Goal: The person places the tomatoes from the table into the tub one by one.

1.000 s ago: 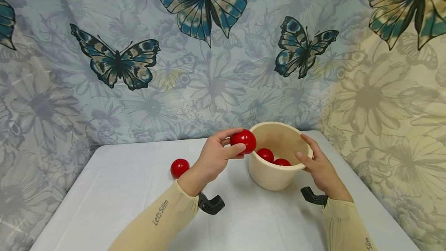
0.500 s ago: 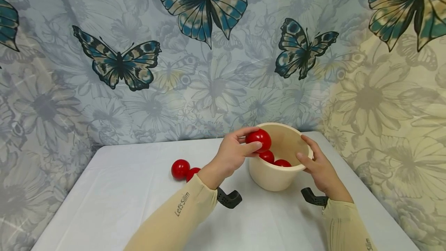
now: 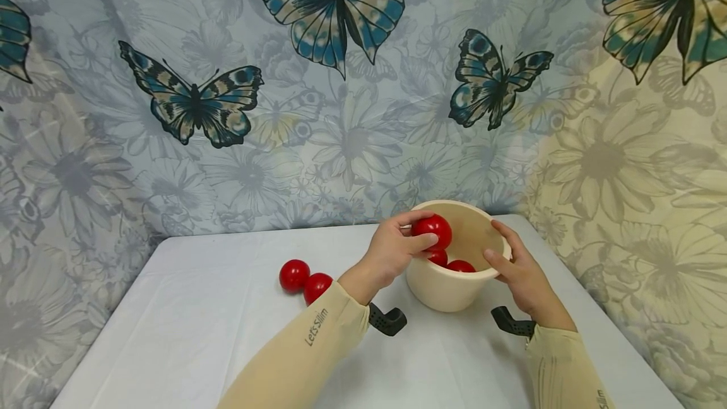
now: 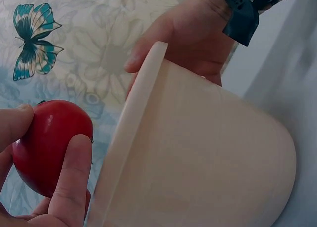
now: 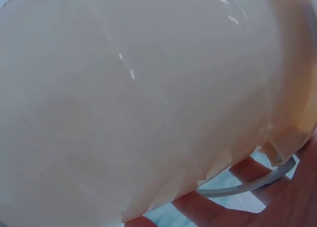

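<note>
My left hand (image 3: 389,251) holds a red tomato (image 3: 436,230) between thumb and fingers, over the left rim of a cream bucket (image 3: 445,292). In the left wrist view the tomato (image 4: 52,143) is outside the bucket's wall (image 4: 208,153) in outline, near its rim. Inside the bucket lie two more tomatoes, one (image 3: 461,266) at the front and one (image 3: 438,258) partly hidden below the held one. My right hand (image 3: 525,276) grips the bucket's right rim, thumb on the inner side. A thin grey handle (image 5: 247,187) shows by its fingers in the right wrist view.
Two tomatoes rest side by side on the white table (image 3: 187,314), the left one (image 3: 294,276) whole in view, the other (image 3: 317,288) partly behind my left sleeve. A butterfly-print cloth (image 3: 352,144) hangs directly behind the table.
My left hand has carried the tomato rightward from beside the bucket to over its opening. A second tomato on the table has come into view behind the sleeve. The right hand stays put.
</note>
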